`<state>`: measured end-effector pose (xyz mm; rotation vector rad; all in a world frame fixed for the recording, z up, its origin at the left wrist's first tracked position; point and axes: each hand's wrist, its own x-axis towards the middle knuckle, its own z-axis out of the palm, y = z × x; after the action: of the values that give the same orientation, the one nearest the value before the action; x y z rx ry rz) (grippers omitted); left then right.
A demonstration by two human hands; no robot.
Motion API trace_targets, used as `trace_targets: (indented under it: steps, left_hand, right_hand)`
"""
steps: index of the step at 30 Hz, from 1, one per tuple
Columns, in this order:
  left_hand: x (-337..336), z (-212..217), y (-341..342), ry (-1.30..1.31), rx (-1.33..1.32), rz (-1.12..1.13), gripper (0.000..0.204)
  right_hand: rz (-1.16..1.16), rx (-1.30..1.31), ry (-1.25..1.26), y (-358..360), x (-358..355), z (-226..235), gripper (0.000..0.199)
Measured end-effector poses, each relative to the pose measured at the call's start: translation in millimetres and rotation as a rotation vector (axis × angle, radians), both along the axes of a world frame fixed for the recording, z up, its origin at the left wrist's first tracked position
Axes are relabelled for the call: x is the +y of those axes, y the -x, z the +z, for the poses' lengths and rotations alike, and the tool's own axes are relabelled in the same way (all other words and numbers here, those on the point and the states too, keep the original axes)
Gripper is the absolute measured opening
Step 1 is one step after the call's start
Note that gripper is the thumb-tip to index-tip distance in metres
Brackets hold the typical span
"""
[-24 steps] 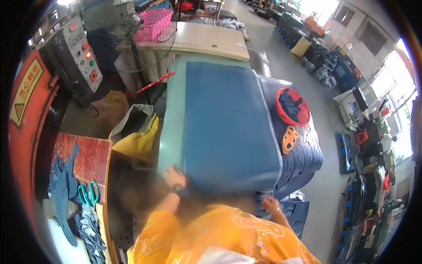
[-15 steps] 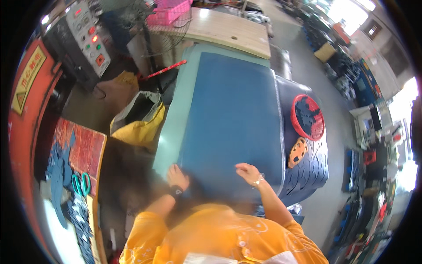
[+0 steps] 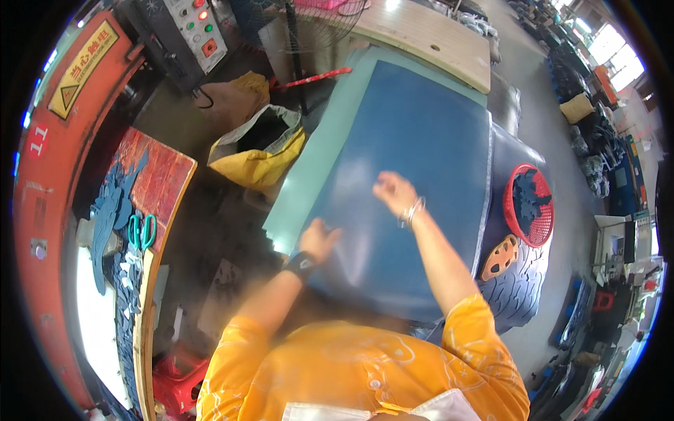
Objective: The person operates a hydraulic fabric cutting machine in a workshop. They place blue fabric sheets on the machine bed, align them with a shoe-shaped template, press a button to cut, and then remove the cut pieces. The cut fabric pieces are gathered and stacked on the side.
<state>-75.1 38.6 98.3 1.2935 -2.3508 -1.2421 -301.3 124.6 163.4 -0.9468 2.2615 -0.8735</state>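
Note:
A large dark blue sheet (image 3: 428,140) lies over pale green sheets (image 3: 316,154) on the work surface in front of me. My left hand (image 3: 319,241) is at the blue sheet's near left edge, with a dark band on the wrist and the thumb apart from the fingers. My right hand (image 3: 395,192), with a bracelet on its wrist, is over the middle of the blue sheet. Its fingers are curled in; anything between them is too blurred to make out. Shiny ridges run across the sheet between and below my hands.
Right of the sheet are a red basket (image 3: 512,223) of dark scraps and an orange perforated piece (image 3: 500,258). At left, green-handled scissors (image 3: 142,233) lie on a red-topped table (image 3: 159,179) with dark cut pieces. A yellow sack (image 3: 263,166) stands near a control panel (image 3: 200,35).
Both hands have moved forward over the blue sheet, the right one further. Shiny ridges now show on the sheet. The whole view has shifted.

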Motion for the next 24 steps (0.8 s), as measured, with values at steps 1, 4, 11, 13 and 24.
trace_targets:
  steps: [1, 4, 11, 13, 24]
  left_hand:
    - [8.3, 15.2, 9.9, 0.13, 0.065, -0.055, 0.048]
    - [20.9, 70.9, 38.9, -0.014, 0.12, -0.416, 0.034]
    - [85.0, 177.7, -68.5, 0.092, 0.296, -0.581, 0.024]
    - [75.6, 188.5, -113.7, 0.139, 0.368, -0.629, 0.023]
    - [79.6, 283.4, -419.7, 0.483, 1.031, -0.831, 0.033]
  right_hand:
    - [-0.051, -0.003, 0.014, 13.4, -15.2, 7.0, 0.07]
    - [0.034, 0.257, -0.164, 33.8, -70.5, 39.8, 0.099]
    - [0.086, 0.297, -0.448, 36.4, -98.0, 92.6, 0.025]
    - [-0.102, -0.019, -0.109, 31.6, -76.1, 104.2, 0.055]
    - [0.668, 0.115, 0.665, -429.8, -24.9, 380.0, 0.067]
